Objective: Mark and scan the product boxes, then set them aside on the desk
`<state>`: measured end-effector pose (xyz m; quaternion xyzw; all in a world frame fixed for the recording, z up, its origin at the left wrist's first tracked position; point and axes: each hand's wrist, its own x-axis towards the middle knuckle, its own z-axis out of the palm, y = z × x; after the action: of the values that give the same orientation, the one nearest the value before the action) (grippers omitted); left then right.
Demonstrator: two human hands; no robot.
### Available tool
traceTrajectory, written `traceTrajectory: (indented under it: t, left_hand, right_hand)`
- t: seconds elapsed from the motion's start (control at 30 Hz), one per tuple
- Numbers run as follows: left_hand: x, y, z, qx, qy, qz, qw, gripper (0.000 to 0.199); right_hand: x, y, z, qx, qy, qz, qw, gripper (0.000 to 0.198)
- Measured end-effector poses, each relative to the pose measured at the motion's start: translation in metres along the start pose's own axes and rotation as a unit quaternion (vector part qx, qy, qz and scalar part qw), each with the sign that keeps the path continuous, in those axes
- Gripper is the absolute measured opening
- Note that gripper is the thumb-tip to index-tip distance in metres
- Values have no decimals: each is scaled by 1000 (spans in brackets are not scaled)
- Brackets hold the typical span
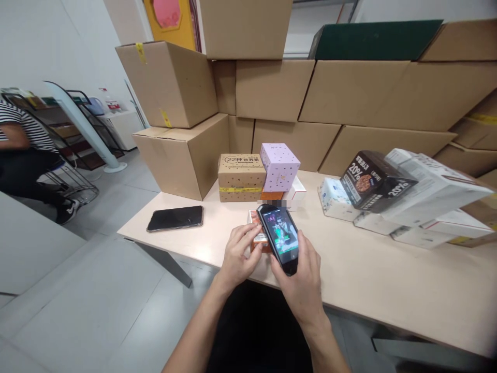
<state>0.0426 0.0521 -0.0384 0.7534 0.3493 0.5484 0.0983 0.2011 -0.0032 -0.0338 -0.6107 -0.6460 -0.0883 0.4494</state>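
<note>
My right hand (305, 274) is closed round a black smartphone (281, 235), tilted, its lit screen facing up toward me. My left hand (240, 254) grips the left side of a small orange and white box (259, 237), with its fingertips close to the phone's left edge. The phone covers much of that box. Just beyond stand a brown carton with yellow tape (241, 178) and a lilac patterned box (280, 168), the latter resting on an orange box (272, 196). A white box (297, 194) is partly hidden beside it.
A second phone (175, 218), screen dark, lies on the left of the table (334, 264). To the right are piled a black cookie box (373, 181) and several white boxes (438, 181). Large cardboard cartons (353, 93) form a wall behind. A person (27, 140) sits at far left.
</note>
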Motion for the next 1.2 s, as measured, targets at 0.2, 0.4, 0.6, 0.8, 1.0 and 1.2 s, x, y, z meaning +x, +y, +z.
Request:
traceTrajectory:
  t: [0.2, 0.4, 0.6, 0.8, 1.0, 1.2]
  left_hand:
    - [-1, -1, 0, 0, -1, -1, 1000, 49]
    - [-2, -2, 0, 10, -1, -10, 1000, 46]
    - [0, 1, -1, 14, 2, -12, 1000, 43]
    - [0, 3, -2, 2, 1, -15, 1000, 44]
    - [-2, -2, -3, -21, -7, -17, 1000, 45]
    - [-4, -5, -7, -67, -32, -40, 996, 46]
  right_hand:
    - [2, 0, -2, 17, 1, 6, 1000, 80]
    - [6, 13, -15, 14, 10, 74, 997, 83]
    - [6, 59, -34, -59, 23, 137, 989, 87]
    - [-8, 94, -33, -127, -17, 144, 981, 92]
    - [-14, 96, -31, -177, -46, 109, 977, 82]
    - [-2, 41, -29, -124, -48, 4, 991, 77]
